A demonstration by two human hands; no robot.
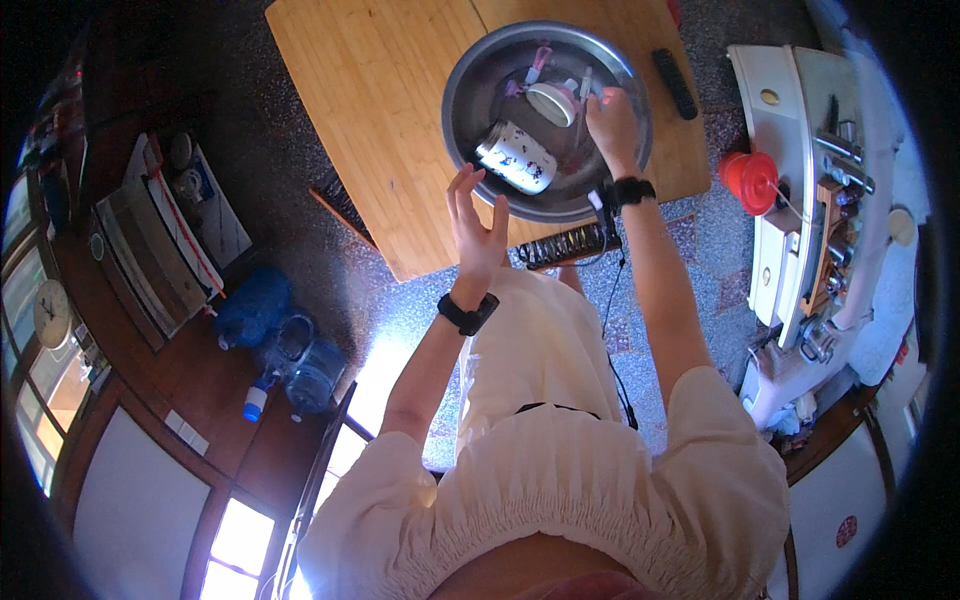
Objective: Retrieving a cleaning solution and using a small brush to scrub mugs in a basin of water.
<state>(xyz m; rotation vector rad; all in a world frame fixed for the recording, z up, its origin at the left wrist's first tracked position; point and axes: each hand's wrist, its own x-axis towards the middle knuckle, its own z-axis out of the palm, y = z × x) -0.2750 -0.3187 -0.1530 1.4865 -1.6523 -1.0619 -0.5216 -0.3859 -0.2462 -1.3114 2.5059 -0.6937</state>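
Observation:
A wide metal basin (448, 112) stands before me on a wooden table (367, 112). In it, a white patterned tumbler (517, 159) lies on its side, and a round pale lid (551, 105) rests at a tilt near the middle. Beyond the lid is a small pink and white item (537, 67). My left hand (480, 225) hovers by the near left rim, fingers spread and holding nothing. Inside the right part of the basin, my right hand (613, 135) has curled fingers beside a slim clear stick (585, 84); whether they grip it is hidden.
A long black object (673, 84) lies on the table right of the basin. Blue water jugs (255, 307) stand on the floor at left. At right, a red container (750, 184) sits near a white cabinet (772, 97). A dark cable (613, 300) hangs below my right wrist.

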